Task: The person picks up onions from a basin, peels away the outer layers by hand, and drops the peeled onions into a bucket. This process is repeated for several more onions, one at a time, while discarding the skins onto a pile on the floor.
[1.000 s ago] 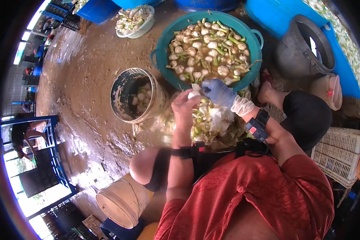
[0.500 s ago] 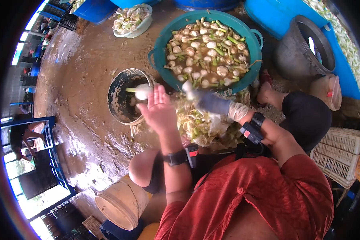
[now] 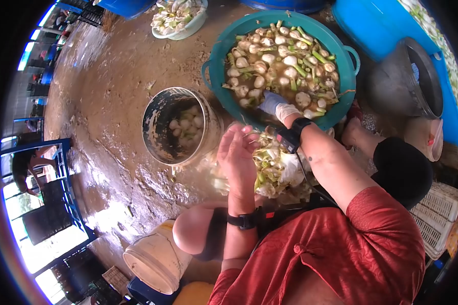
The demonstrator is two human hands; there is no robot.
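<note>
A green tub (image 3: 216,51) holds muddy water with many white bulbs (image 3: 290,60) on green stalks. My gloved right hand (image 3: 276,104) reaches into the tub's near edge among the bulbs; its fingertips are hidden there. Bare, with fingers slightly curled and apart, my left hand (image 3: 238,152) is raised between the tub and a pile of peelings, with nothing in it. To its left stands a dirty bucket (image 3: 211,124) with several peeled bulbs (image 3: 187,124) inside. The pile of peelings (image 3: 277,165) lies below the tub, in front of my body.
A pale basin (image 3: 191,28) of peelings sits at the top. A dark grey tub (image 3: 397,84) and blue containers (image 3: 369,25) stand at the right. Near my left knee a beige bucket (image 3: 155,259) lies tilted. A person (image 3: 28,165) is at the far left.
The white bulb near my left hand has dropped into the bucket. My right hand has moved up into the tub. The view has shifted slightly.
</note>
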